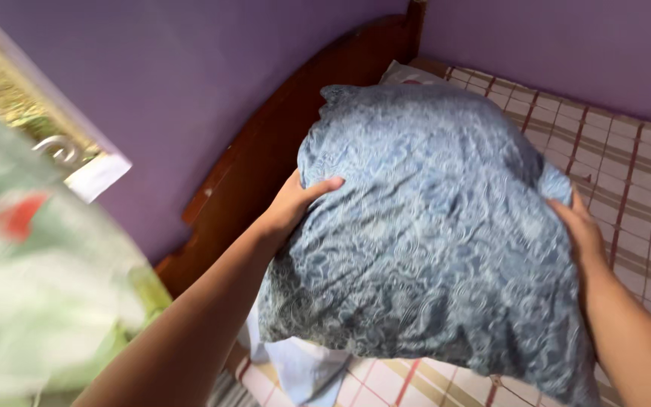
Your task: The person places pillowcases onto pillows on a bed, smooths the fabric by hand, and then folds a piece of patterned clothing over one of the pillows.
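Left hand (295, 203) and right hand (583, 235) each clasp an opposite edge of the plump pillow in a blue-grey paisley-patterned fabric case (431, 226), fingers curled onto the cloth, holding it lifted over the bed's plaid red-and-tan checked mattress sheet (642, 188), near the dark brown wooden headboard (265, 151). Judged step: carrying or positioning the pillow. Next move likely calls for an even two-handed lowering, keeping the pale cloth (303, 369) beneath from bunching.

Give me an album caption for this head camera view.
Both hands, left hand and right hand, hold a blue pillow above a checked bed.
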